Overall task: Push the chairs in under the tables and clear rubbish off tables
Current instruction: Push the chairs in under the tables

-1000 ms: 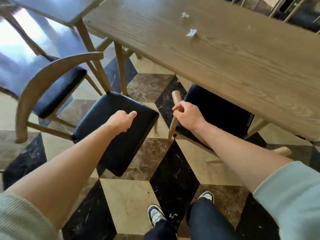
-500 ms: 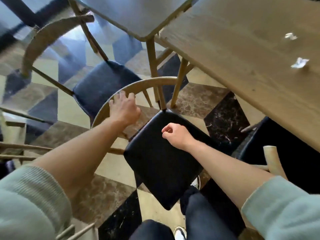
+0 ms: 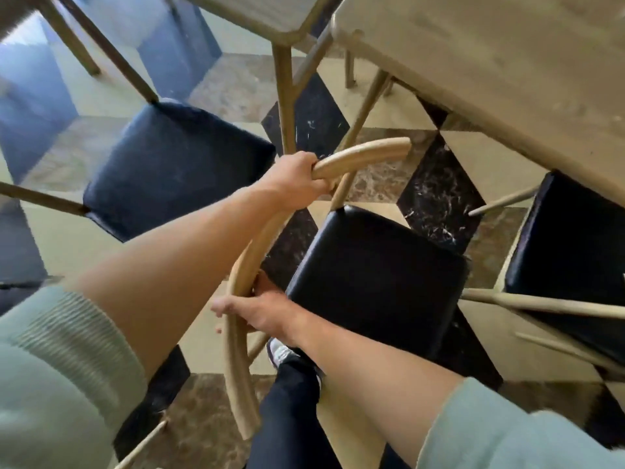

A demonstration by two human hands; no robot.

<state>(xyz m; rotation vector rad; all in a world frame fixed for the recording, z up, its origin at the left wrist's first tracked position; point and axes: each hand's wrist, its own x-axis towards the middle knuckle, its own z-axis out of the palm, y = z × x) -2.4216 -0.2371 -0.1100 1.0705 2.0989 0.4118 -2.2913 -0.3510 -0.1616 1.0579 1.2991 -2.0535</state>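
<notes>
Fingers of the left hand [image 3: 297, 177] and right hand [image 3: 267, 311] clench the curved wooden backrest [image 3: 358, 155] of the black-cushioned chair [image 3: 375, 279], angled beside the wooden tabletop [image 3: 507, 79]. Pushed askew, it could strike the neighbouring black-seated chair [image 3: 575, 238].

Both bare forearms reach forward, sleeves pushed up to the elbows. The left hand [image 3: 297, 177] is extended farther out, fingers curled closed in a grip. The right hand [image 3: 260, 311] sits nearer the body, crossing below the left forearm, fingers wrapped shut, thumb outward.
</notes>
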